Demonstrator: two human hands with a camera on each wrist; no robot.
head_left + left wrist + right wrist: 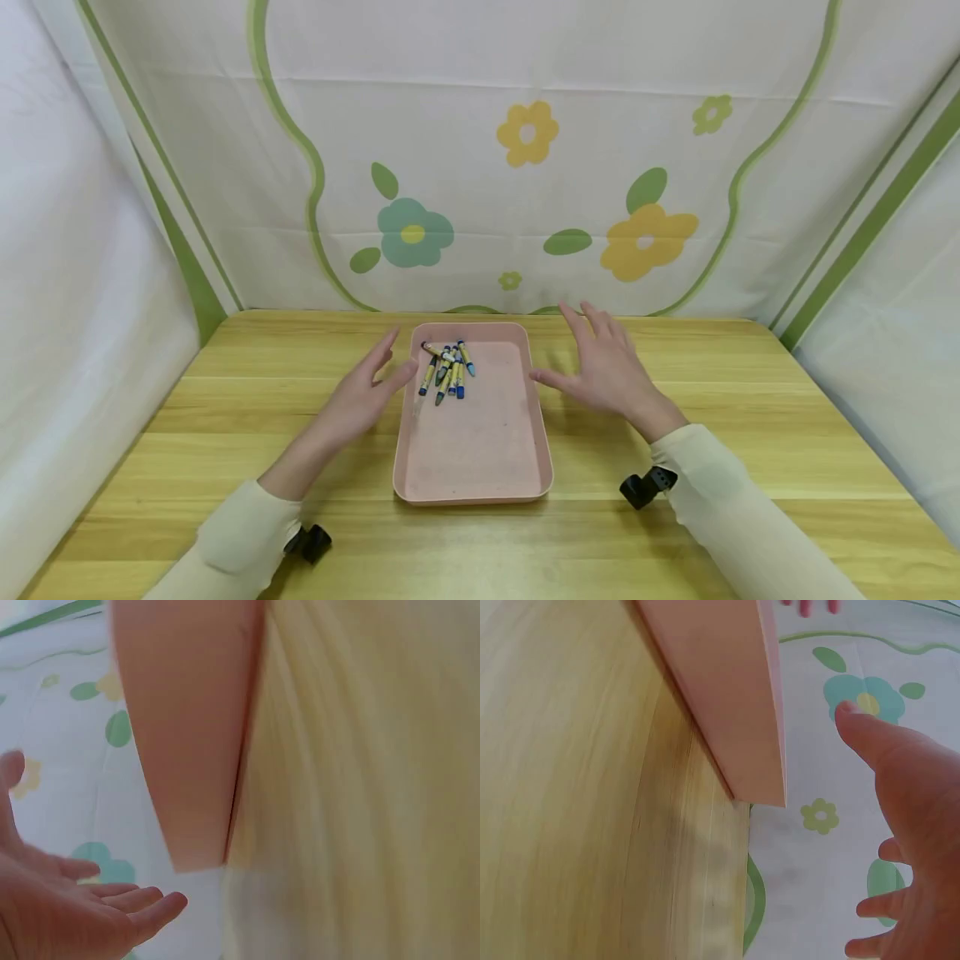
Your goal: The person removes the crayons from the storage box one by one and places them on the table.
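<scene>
A pink rectangular tray [487, 450] lies on the table, and a loose pile of several crayons [448, 371] with yellow wrappers and blue or dark ends sits in its far left part. My left hand [360, 396] is beside the tray's left side, fingers extended, thumb tip overlapping the rim in the head view. On the other side, my right hand [603, 367] spreads its fingers, its thumb pointing at the tray's right rim. Neither hand holds anything. Both wrist views show the tray's outer wall [187, 735] near the open palms.
The wooden table [720, 383] extends around the tray on all sides. Behind it hangs a white curtain [465, 92] printed with flowers, and further white cloth [82, 250] closes in the left and right sides. Each sleeve cuff carries a small black camera [640, 490].
</scene>
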